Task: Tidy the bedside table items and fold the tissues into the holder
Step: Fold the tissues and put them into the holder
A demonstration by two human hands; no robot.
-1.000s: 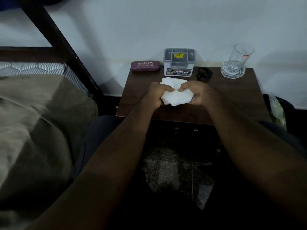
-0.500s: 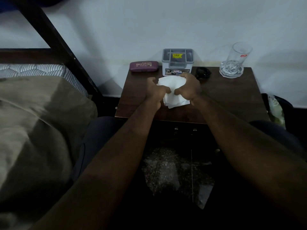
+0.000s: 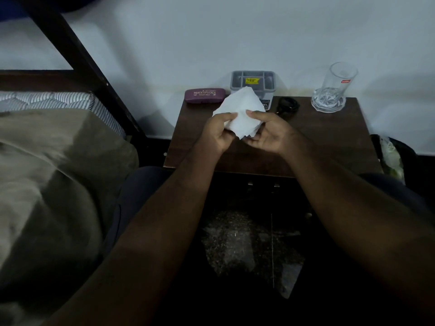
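Note:
A white folded tissue stack (image 3: 240, 111) is held above the dark wooden bedside table (image 3: 329, 142). My left hand (image 3: 217, 135) pinches its left edge with thumb and fingers. On the right, my right hand (image 3: 266, 132) supports it, thumb on top and fingers under the lower corner. The tissues tilt upward and hide the lower front of the grey holder (image 3: 253, 82), which stands at the table's back edge against the wall and carries a yellow sticker.
A maroon glasses case (image 3: 204, 95) lies left of the holder. Right of it a black coiled object (image 3: 288, 104) rests, and a clear glass (image 3: 334, 87) on a glass coaster stands at the back right. A bed with an olive blanket (image 3: 47, 184) is on the left.
Both hands have turned palms more upward and lifted the tissues, which now stand up as a flatter sheet pointing toward the holder instead of being bunched between closed fists.

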